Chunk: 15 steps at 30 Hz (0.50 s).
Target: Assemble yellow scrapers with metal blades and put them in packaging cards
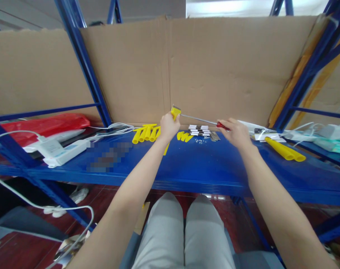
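Observation:
My left hand is closed around the handle of a yellow scraper, its wide head pointing up with a dark metal edge on top. In my right hand is a screwdriver with a red and black handle; its long shaft runs left, and the tip meets the scraper's head. Below the shaft lie small yellow plates, stacked white packets, loose screws and thin grey blades. Several yellow handles rest on the blue shelf left of my left hand.
Two yellow tubes lie at the right beside a clear-and-white package. A white power strip with cables and a red bag are at the left. Cardboard walls the back of the blue shelf; blue posts frame it.

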Tool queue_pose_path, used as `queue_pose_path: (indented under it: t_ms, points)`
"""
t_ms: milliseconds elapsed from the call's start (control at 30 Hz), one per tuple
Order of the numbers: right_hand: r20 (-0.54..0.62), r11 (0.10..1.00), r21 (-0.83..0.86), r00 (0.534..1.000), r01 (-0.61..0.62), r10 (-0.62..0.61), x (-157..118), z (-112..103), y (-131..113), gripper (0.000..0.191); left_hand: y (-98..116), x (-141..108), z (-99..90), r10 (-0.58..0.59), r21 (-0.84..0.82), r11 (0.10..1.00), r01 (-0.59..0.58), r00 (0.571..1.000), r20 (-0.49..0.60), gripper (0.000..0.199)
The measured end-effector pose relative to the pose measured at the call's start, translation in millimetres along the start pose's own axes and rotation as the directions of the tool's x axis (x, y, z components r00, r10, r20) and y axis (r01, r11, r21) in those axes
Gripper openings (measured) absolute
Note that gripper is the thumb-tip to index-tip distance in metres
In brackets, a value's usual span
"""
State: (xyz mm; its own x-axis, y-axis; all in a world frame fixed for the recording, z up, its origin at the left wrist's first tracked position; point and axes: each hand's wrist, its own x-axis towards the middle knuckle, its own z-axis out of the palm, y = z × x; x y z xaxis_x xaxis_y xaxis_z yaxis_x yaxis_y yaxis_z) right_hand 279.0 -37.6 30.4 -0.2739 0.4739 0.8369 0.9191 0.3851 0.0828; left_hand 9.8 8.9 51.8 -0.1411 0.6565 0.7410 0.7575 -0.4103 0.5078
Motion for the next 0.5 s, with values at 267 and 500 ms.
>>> queue_pose_path:
  t_ms: [267,500]
  points:
    - [0.000,1.000,0.017,1.000,-0.013,0.013,1.2,11.6,-8.5,0.015,-21.3,-19.1,-1.9,0.087,-0.053,0.994,-0.093,0.990,-0.110,0.018]
    - [-0.036,0.997,-0.032,0.996,0.075,-0.077,0.8,9.2,-17.8,0.018,-30.2,-22.3,-5.0,0.118,-0.115,0.983,-0.141,0.975,-0.186,0.020]
